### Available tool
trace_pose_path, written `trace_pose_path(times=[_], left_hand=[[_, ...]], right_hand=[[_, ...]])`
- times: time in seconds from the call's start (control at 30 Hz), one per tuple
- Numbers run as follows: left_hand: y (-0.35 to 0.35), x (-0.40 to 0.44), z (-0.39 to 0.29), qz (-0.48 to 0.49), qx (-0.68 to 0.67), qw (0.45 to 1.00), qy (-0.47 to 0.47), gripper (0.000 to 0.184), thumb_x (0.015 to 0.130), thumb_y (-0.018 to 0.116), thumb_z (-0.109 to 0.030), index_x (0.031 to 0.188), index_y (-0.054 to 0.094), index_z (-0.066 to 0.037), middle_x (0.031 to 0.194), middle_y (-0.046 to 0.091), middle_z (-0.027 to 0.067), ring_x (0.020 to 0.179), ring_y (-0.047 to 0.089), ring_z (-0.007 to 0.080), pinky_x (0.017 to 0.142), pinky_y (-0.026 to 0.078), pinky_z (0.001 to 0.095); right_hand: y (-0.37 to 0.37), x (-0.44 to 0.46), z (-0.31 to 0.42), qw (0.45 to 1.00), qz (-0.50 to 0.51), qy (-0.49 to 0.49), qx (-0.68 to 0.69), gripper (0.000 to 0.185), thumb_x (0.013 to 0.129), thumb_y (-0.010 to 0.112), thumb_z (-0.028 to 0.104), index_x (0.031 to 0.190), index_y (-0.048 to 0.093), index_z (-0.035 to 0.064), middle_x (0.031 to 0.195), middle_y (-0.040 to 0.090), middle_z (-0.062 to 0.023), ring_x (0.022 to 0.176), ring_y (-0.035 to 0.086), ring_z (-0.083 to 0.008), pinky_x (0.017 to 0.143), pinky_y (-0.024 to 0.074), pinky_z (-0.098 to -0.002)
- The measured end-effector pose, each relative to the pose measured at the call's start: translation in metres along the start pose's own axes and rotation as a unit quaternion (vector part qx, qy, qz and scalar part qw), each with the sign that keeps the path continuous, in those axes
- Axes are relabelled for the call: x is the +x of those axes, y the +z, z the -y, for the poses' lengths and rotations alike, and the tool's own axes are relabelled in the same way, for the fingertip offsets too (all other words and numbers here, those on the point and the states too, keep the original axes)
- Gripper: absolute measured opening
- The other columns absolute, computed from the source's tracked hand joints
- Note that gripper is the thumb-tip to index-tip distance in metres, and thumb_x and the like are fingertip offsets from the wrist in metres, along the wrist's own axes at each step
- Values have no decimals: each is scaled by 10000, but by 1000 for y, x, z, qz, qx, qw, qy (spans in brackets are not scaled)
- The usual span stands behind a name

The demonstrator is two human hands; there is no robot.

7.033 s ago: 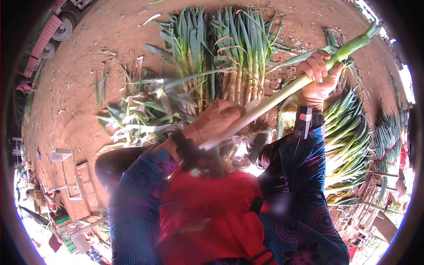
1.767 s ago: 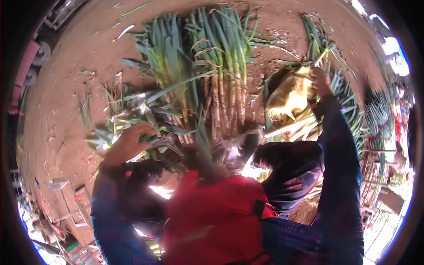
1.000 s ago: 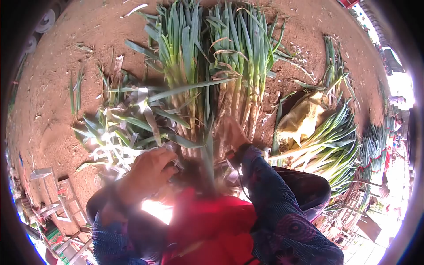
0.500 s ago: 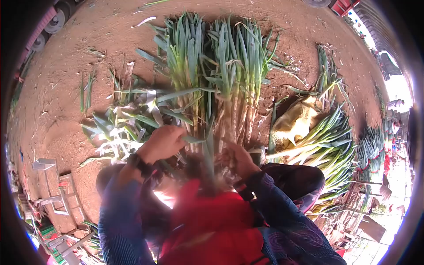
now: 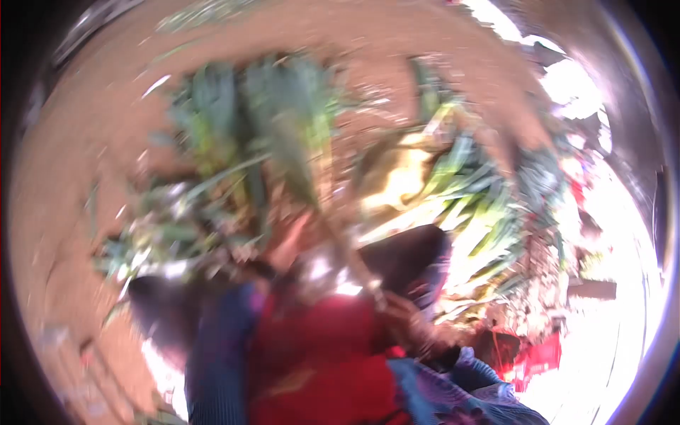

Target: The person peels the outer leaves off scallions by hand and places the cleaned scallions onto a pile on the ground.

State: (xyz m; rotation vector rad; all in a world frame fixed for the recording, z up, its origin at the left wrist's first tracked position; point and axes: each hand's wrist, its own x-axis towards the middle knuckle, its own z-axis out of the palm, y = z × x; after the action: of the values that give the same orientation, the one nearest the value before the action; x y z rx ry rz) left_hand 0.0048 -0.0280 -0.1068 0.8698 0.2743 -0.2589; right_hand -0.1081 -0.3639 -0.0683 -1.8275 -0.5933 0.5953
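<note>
Motion blur smears the whole head view. A long green onion runs slantwise across my lap, its pale root end low on the right and its leaves up among the bundles. My right hand is closed around the root end, by my right thigh. Close to the stalk's upper part is my left hand; its fingers are too smeared to read. Beyond my hands, two upright-looking bundles of green onions lie side by side on the dirt.
Stripped leaves and scraps lie to the left. On the right are a yellow sack, a fanned pile of green onions and further bundles. A red object is at lower right. Brown dirt ground surrounds them.
The view has swung, so the bundles and sack appear further left. My right hand has drawn back toward my right hip with the onion's root end. My left hand stays in front of me.
</note>
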Motion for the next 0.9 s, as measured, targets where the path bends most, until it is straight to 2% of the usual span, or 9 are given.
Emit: trace_pose_path(times=[0.03,0.1,0.27,0.47,0.57,0.73,0.83,0.87,0.9], left_hand=[[23,-4,1,-17,-66,997,-19,239,932,572,-339,1076,567,-148,905,634,10,799,613,128,679,486,275],[22,6,19,45,-174,984,-19,141,929,576,-233,1015,603,-124,942,661,39,819,634,144,656,510,287],[64,-22,0,-51,-163,983,-63,136,858,676,-173,982,628,-141,877,673,11,729,645,159,593,525,301],[89,-58,-69,-30,-78,989,120,277,849,696,-203,1098,601,-128,1011,638,1,869,619,159,675,503,291],[71,-58,-100,-60,-45,981,179,259,870,674,-207,1098,601,-110,990,643,1,853,619,144,675,492,277],[-16,-40,-146,-88,-5,977,194,316,886,630,-184,1189,574,-112,1137,614,26,992,595,169,824,492,319],[4,-55,-173,-161,-27,973,162,330,900,569,-136,1228,576,-105,1038,660,36,863,617,168,730,509,295],[-5,-65,-173,-131,425,860,249,365,902,555,-123,1263,546,-66,1111,628,62,956,605,190,803,503,302],[-14,-78,-172,-212,740,532,354,403,905,541,-110,1298,517,-28,1184,597,87,1050,593,213,876,496,308]], right_hand=[[3,-1,6,966,-42,-122,-225,435,958,483,255,1332,454,35,1267,506,-185,1137,542,-245,977,434,-319],[-8,-5,87,968,-52,144,200,433,955,511,255,1314,468,18,1109,592,-92,990,577,-165,850,466,-300],[-18,-31,97,949,-9,223,221,512,943,554,276,1365,411,24,943,609,-34,770,576,-130,682,483,-299],[-15,-2,45,978,21,156,133,531,962,525,275,1410,349,51,1271,457,-191,1148,468,-245,950,401,-347],[-22,24,65,975,95,24,199,522,970,509,283,1424,340,90,1427,291,-239,1308,353,-275,1052,329,-340],[-10,89,93,964,140,26,223,542,947,549,315,1421,373,119,1455,289,-201,1312,354,-231,1048,331,-323],[5,122,85,940,141,58,304,638,903,618,328,1424,344,83,1424,362,-174,1251,419,-211,994,382,-311],[19,132,64,906,152,23,395,694,886,642,324,1439,303,77,1410,389,-164,1215,453,-207,960,413,-312],[37,137,71,792,154,-66,586,789,867,667,305,1473,214,82,1390,418,-151,1156,504,-204,904,463,-322]])
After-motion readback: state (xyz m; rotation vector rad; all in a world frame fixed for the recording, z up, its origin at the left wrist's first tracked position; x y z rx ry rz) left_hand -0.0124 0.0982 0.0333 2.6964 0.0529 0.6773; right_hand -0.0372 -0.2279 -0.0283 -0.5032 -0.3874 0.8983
